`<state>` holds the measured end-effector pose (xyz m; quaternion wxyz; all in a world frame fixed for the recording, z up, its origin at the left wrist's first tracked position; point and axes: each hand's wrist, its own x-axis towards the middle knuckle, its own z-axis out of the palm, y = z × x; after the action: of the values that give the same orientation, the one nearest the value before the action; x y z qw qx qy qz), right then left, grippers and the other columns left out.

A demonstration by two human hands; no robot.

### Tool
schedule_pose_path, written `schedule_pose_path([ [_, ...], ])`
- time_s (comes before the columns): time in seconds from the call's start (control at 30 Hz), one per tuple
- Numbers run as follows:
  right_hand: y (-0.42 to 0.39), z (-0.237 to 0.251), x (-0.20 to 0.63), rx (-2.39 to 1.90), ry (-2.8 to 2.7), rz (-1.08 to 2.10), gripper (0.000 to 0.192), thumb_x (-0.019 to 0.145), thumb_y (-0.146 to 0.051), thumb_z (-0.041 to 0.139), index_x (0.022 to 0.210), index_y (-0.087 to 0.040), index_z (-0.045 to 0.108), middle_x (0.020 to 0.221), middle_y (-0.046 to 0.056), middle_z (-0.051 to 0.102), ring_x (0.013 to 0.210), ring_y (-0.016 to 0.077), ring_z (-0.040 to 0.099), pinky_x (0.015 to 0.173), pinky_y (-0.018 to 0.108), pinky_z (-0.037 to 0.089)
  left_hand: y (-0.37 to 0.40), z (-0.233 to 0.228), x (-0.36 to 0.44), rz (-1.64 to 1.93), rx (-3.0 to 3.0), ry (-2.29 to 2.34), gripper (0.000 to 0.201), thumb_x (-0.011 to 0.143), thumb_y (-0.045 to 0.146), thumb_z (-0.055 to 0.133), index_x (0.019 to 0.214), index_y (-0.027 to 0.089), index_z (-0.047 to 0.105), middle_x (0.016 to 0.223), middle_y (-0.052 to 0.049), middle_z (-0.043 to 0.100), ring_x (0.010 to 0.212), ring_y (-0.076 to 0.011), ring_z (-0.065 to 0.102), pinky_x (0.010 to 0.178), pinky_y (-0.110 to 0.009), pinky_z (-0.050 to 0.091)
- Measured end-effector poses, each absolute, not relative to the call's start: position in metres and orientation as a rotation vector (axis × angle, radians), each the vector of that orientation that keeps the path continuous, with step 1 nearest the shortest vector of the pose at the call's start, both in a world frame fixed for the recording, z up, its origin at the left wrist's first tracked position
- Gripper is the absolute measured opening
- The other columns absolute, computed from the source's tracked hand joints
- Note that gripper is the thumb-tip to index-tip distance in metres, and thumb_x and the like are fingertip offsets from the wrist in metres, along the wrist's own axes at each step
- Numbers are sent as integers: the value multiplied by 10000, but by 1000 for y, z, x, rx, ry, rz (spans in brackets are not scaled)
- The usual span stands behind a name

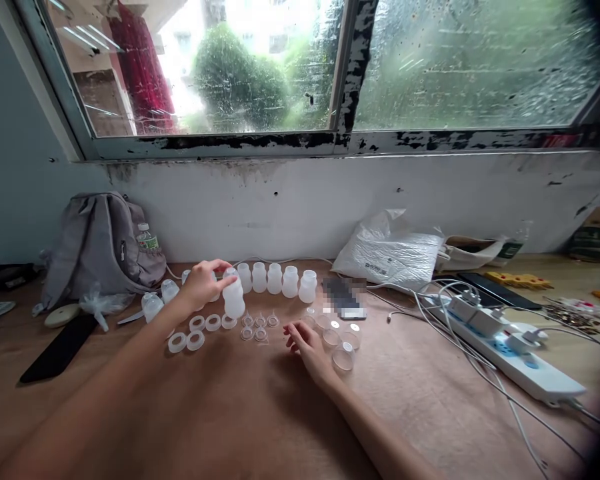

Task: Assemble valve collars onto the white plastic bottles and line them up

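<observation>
My left hand (205,283) grips a frosted white baby bottle (234,301) near its top and holds it slightly tilted above the ring collars (213,323). Behind it stands a row of similar bottles (275,279). Several clear teats (260,321) lie in two rows to the right of the collars. My right hand (305,341) rests on the table between the teats and the clear round caps (343,357). Its fingers are loosely bent and apart, with nothing seen in them. More frosted bottles or covers (152,305) are partly hidden behind my left forearm.
A grey backpack (93,247) leans at the back left, with a black flat item (59,349) before it. A silvery plastic bag (390,250) and a phone (345,297) lie at back right. Cables and a white power strip (510,357) spread across the right side.
</observation>
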<state>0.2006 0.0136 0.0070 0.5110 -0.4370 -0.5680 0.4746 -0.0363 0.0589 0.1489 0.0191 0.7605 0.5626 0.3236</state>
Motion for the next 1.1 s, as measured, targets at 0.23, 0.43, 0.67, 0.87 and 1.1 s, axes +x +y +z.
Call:
schedule_pose_path([
  [0.23, 12, 7, 199, -1113, -1518, 1034, 318, 807, -465, 432, 761, -174, 551, 667, 8, 516, 544, 114, 499, 447, 208, 407, 124, 158, -49, 691, 2312, 2079, 324, 699, 452, 512, 917, 231, 608, 980, -22, 651, 939, -220, 561, 816, -314, 372],
  [0.43, 13, 3, 197, -1162, -1646, 914, 338, 825, -464, 395, 752, -178, 558, 599, -4, 529, 508, 114, 501, 470, 217, 404, 149, 132, -48, 572, 2201, 2241, 308, 683, 426, 518, 866, 202, 623, 896, -81, 672, 927, -280, 561, 828, -393, 328],
  [0.67, 13, 3, 197, -1202, -1698, 845, 340, 832, -452, 384, 764, -174, 568, 578, 1, 545, 527, 126, 508, 487, 219, 404, 153, 112, -49, 555, 2187, 2294, 337, 733, 399, 461, 968, 194, 589, 955, -101, 653, 1007, -285, 512, 857, -422, 296],
  [0.87, 13, 3, 196, -1226, -1743, 824, 296, 844, -405, 382, 742, -177, 541, 571, -7, 535, 527, 122, 503, 490, 215, 390, 159, 106, -47, 548, 2224, 2282, 367, 760, 367, 421, 1057, 192, 548, 954, -114, 646, 1047, -298, 486, 883, -452, 278],
  [1.1, 13, 2, 194, -1227, -1792, 706, 234, 840, -323, 399, 724, -175, 540, 633, 7, 567, 577, 127, 515, 533, 224, 398, 145, 104, -37, 734, 2345, 2245, 436, 785, 313, 397, 1190, 157, 433, 1184, -149, 524, 1144, -297, 389, 938, -466, 221],
])
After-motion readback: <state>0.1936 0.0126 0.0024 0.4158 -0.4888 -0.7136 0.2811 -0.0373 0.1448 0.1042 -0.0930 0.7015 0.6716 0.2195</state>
